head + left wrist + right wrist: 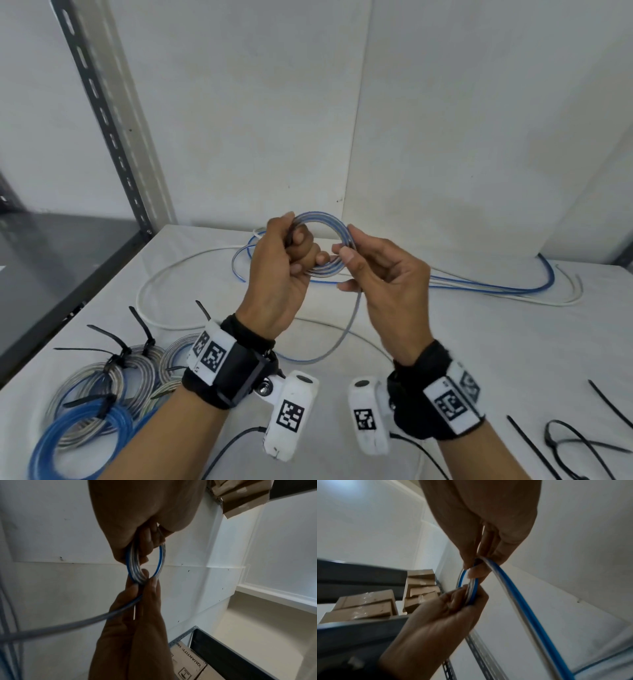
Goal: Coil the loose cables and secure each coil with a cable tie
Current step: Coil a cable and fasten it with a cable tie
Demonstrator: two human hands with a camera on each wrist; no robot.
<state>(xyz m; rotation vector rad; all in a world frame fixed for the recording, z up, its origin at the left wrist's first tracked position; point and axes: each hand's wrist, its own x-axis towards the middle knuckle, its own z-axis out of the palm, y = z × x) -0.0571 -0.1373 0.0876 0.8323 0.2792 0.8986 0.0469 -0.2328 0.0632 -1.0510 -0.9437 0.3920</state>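
Two grips | left hand [279, 270] clasps coil [322, 240] | right hand [383, 274] pinches opposite side

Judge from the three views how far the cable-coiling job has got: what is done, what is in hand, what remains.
Done: several tied coils lie on the table at near left.
In hand: the left hand grips a small coil while the right hand feeds on its trailing cable.
Left: that coil has no tie visible, loose cables lie behind, and spare cable ties wait at near right.
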